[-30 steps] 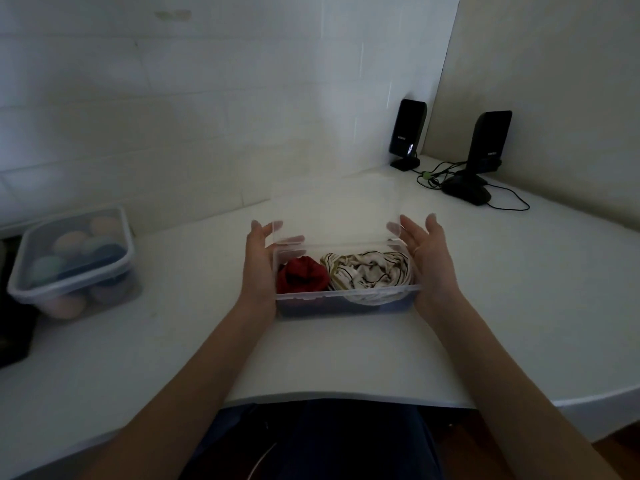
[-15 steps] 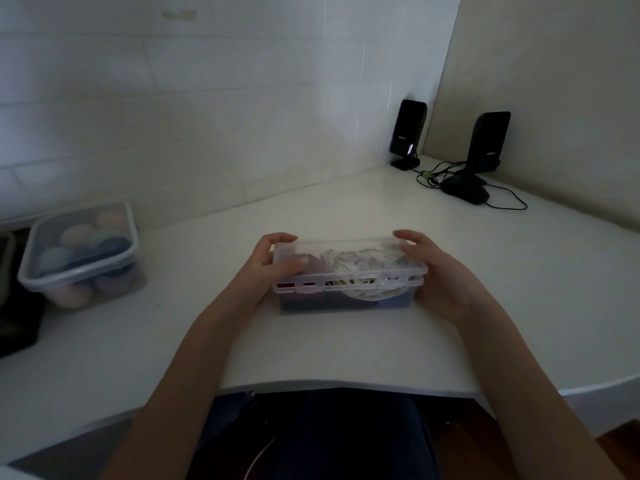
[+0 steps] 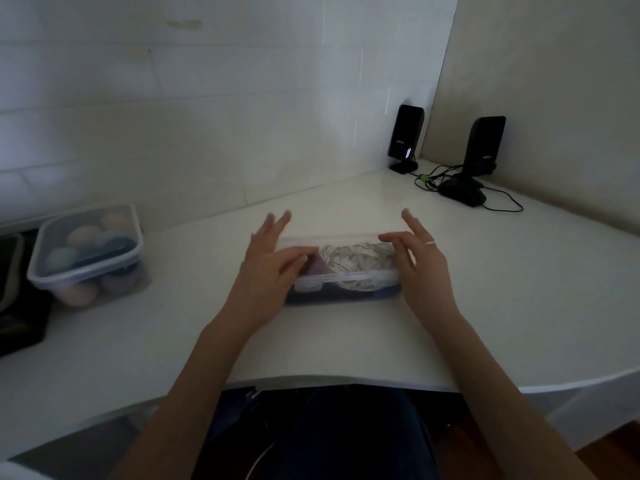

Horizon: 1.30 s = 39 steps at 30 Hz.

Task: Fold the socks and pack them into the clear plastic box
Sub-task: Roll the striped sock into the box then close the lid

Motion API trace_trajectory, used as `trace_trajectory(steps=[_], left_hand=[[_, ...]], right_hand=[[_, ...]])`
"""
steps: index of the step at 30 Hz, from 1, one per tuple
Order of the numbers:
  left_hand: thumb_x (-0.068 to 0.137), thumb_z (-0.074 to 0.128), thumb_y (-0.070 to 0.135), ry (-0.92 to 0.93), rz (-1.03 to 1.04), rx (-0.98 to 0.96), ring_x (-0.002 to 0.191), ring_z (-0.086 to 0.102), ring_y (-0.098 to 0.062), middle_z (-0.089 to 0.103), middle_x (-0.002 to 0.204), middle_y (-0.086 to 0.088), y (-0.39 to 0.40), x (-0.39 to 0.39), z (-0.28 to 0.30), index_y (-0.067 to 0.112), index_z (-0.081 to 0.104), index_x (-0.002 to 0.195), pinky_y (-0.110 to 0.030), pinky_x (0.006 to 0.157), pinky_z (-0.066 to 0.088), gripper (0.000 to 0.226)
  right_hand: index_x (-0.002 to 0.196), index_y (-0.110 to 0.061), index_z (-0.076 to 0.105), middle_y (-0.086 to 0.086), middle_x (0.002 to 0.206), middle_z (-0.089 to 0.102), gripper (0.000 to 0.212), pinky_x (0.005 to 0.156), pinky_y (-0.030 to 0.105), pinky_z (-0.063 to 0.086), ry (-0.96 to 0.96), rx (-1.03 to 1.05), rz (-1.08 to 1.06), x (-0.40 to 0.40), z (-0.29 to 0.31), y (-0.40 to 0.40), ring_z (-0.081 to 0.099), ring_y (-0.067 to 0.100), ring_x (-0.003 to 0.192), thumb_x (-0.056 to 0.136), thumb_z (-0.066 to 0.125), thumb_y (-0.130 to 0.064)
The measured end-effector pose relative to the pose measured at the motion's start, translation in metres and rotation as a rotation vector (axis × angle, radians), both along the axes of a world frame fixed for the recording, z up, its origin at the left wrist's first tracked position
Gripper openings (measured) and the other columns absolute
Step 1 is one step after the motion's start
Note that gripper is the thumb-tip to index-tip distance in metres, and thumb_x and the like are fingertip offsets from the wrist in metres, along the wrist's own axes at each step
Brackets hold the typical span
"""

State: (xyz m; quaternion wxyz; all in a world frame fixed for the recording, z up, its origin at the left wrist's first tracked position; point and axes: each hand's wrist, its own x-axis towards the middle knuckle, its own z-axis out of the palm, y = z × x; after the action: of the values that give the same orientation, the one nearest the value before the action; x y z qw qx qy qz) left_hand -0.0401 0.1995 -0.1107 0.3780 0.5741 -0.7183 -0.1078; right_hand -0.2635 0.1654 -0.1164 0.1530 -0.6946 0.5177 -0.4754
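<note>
The clear plastic box (image 3: 346,282) sits on the white table (image 3: 346,341) in front of me with its lid down. Through the lid I see a red sock roll (image 3: 317,266) on the left and a cream striped sock bundle (image 3: 356,259) on the right. My left hand (image 3: 270,268) rests at the box's left end, thumb lying across the lid, fingers spread and lifted. My right hand (image 3: 420,268) is at the right end, fingertips touching the lid's far right corner, other fingers raised. Neither hand grips the box.
A second lidded clear container (image 3: 86,251) with several pastel sock balls stands at the left. Two black speakers (image 3: 405,136) (image 3: 481,150) and their cables (image 3: 502,199) sit in the far right corner. A dark object (image 3: 17,306) lies at the left edge. The table's front edge curves near my lap.
A second ago the box was open between my hands. The lid came down, my hands pressed it at both ends, and now the fingers have lifted and spread.
</note>
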Motion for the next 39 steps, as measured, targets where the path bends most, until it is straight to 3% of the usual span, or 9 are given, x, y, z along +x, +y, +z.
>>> trace_trajectory(steps=[2, 5, 9, 11, 15, 22, 26, 34, 39], left_hand=[[0.09, 0.029, 0.054, -0.279, -0.1, -0.032, 0.141, 0.001, -0.002, 0.022, 0.154, 0.008, 0.005, -0.002, 0.002, 0.028, 0.05, 0.131, -0.029, 0.116, -0.007, 0.053], [0.08, 0.019, 0.068, -0.491, -0.142, 0.037, 0.144, 0.009, -0.007, 0.024, 0.154, 0.008, 0.012, -0.003, 0.003, 0.028, 0.028, 0.143, -0.026, 0.116, -0.001, 0.075], [0.089, 0.033, 0.048, -0.539, 0.006, -0.064, 0.134, 0.042, -0.025, 0.046, 0.144, -0.004, 0.019, -0.011, 0.006, 0.03, 0.041, 0.137, -0.037, 0.107, 0.035, 0.052], [0.096, 0.036, 0.032, -0.624, 0.067, -0.014, 0.137, 0.036, -0.031, 0.036, 0.15, -0.012, 0.019, -0.019, 0.009, 0.029, 0.028, 0.143, -0.04, 0.109, 0.033, 0.048], [0.097, 0.03, 0.013, -0.824, 0.285, 0.263, 0.139, 0.02, -0.043, 0.016, 0.152, -0.029, 0.009, -0.025, 0.014, 0.012, 0.005, 0.147, -0.048, 0.115, 0.018, 0.056], [0.098, 0.034, 0.03, -0.725, 0.569, 0.463, 0.138, 0.02, -0.047, 0.017, 0.15, -0.033, -0.036, 0.033, 0.017, -0.001, 0.013, 0.144, -0.049, 0.113, 0.02, 0.059], [0.098, 0.033, 0.032, -0.636, 0.665, 0.543, 0.139, 0.017, -0.048, 0.016, 0.15, -0.034, -0.063, 0.063, 0.016, -0.003, 0.014, 0.143, -0.049, 0.115, 0.017, 0.06], [0.097, 0.034, 0.032, -0.587, 0.711, 0.546, 0.138, 0.021, -0.046, 0.023, 0.147, -0.034, -0.087, 0.107, 0.017, -0.008, 0.017, 0.14, -0.048, 0.114, 0.019, 0.061], [0.096, 0.027, 0.015, -0.569, 0.702, 0.51, 0.138, 0.021, -0.045, 0.022, 0.147, -0.036, -0.095, 0.118, 0.021, -0.016, 0.014, 0.138, -0.047, 0.115, 0.017, 0.054]], right_hand=[[0.111, -0.019, 0.066, -0.001, 0.146, 0.044, 0.041, 0.112, 0.033, 0.022, 0.352, -0.115, 0.033, 0.002, -0.004, 0.006, 0.035, 0.016, 0.138, 0.094, 0.033, -0.036], [0.129, -0.031, 0.053, -0.006, 0.141, 0.05, 0.052, 0.116, 0.036, 0.012, 0.623, -0.093, 0.028, 0.003, -0.007, 0.014, 0.037, 0.016, 0.137, 0.089, 0.026, -0.053], [0.132, -0.022, 0.052, 0.006, 0.137, 0.055, 0.058, 0.113, 0.033, 0.023, 0.695, -0.108, 0.083, 0.01, -0.003, 0.009, 0.047, 0.025, 0.131, 0.091, 0.025, -0.053], [0.133, -0.017, 0.051, 0.01, 0.137, 0.054, 0.059, 0.11, 0.037, 0.03, 0.72, -0.088, 0.116, 0.019, -0.002, 0.002, 0.047, 0.029, 0.13, 0.092, 0.025, -0.051], [0.137, -0.013, 0.044, 0.013, 0.144, 0.046, 0.051, 0.113, 0.036, 0.025, 0.737, -0.061, 0.215, 0.057, 0.005, -0.018, 0.039, 0.031, 0.136, 0.093, 0.034, -0.037], [0.142, -0.014, 0.037, 0.013, 0.15, 0.036, 0.045, 0.113, 0.032, 0.02, 0.696, -0.072, 0.335, 0.15, 0.006, -0.059, 0.029, 0.027, 0.141, 0.097, 0.042, -0.021], [0.142, -0.018, 0.036, 0.008, 0.152, 0.035, 0.044, 0.113, 0.032, 0.017, 0.688, -0.092, 0.355, 0.19, 0.004, -0.074, 0.026, 0.025, 0.142, 0.099, 0.035, -0.026], [0.14, -0.027, 0.039, -0.003, 0.152, 0.035, 0.043, 0.116, 0.038, 0.007, 0.64, -0.104, 0.312, 0.238, -0.004, -0.101, 0.024, 0.016, 0.143, 0.099, 0.031, -0.036], [0.139, -0.028, 0.04, -0.002, 0.151, 0.036, 0.044, 0.116, 0.044, 0.008, 0.588, -0.098, 0.308, 0.251, -0.013, -0.119, 0.024, 0.017, 0.143, 0.097, 0.03, -0.038]])
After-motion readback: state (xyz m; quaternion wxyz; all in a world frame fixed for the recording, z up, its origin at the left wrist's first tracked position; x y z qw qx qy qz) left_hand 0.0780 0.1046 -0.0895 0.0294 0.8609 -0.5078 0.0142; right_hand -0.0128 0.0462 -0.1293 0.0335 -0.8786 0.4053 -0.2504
